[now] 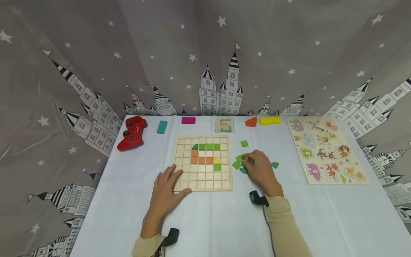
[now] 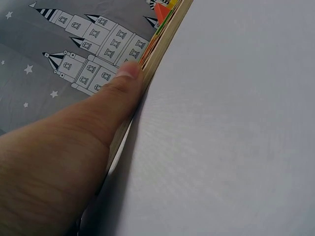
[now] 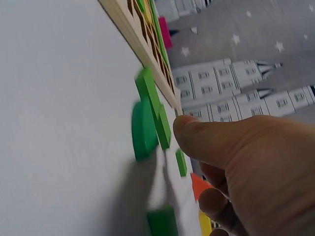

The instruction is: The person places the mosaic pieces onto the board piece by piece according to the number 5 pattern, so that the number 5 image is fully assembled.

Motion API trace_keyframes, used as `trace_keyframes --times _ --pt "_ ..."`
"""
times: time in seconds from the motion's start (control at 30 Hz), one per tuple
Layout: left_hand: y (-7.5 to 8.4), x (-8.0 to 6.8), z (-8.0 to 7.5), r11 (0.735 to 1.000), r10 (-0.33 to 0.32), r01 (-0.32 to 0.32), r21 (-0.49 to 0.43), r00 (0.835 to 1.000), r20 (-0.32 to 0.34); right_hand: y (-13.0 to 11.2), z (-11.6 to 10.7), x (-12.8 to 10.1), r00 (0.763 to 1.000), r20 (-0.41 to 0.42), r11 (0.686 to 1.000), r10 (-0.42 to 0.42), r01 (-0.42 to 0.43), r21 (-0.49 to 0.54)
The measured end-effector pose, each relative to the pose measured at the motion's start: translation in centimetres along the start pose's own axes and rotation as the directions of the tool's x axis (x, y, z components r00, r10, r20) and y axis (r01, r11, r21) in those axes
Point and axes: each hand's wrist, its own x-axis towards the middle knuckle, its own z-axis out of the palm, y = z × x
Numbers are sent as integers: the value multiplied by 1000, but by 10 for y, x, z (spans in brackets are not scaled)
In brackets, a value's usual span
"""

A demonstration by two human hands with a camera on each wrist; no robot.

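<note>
A wooden grid board (image 1: 187, 182) lies at the middle of the table, with green, orange and yellow tiles set in some squares. My left hand (image 1: 165, 192) rests at its lower left corner, fingers spread over the left edge, thumb (image 2: 129, 73) along the near edge. To the board's right, my right hand (image 1: 260, 173) hovers over loose pieces. Its index fingertip is at a green square tile (image 1: 239, 158), thumb apart from it. Another green square tile (image 1: 236, 164) lies beside that one, and a dark green rounded piece (image 1: 243, 170) is partly under the hand.
Farther back is one more green tile (image 1: 244, 143); a dark green piece (image 1: 275, 165) lies right of the hand. A pattern card (image 1: 224, 124) and coloured blocks line the back edge. A red game controller (image 1: 132, 133) sits left, an animal puzzle board (image 1: 327, 151) right.
</note>
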Motion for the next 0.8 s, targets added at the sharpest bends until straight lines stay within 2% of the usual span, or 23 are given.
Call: trace_keyframes --times 0.17,0.37,0.63,0.8 --pt "0 0 -1 1000 -21 21 -5 999 35 7 -2 3 999 34 999 30 -30 12" --pt "1 0 -1 1000 -27 27 2 999 36 7 5 9 998 69 999 -13 15 -32" --pt "2 -1 -1 1000 -5 5 -7 1000 2 4 12 9 998 36 995 53 -50 -82" --pt "3 0 -3 1000 -12 12 -18 1000 19 6 14 11 997 45 995 63 -59 -81"
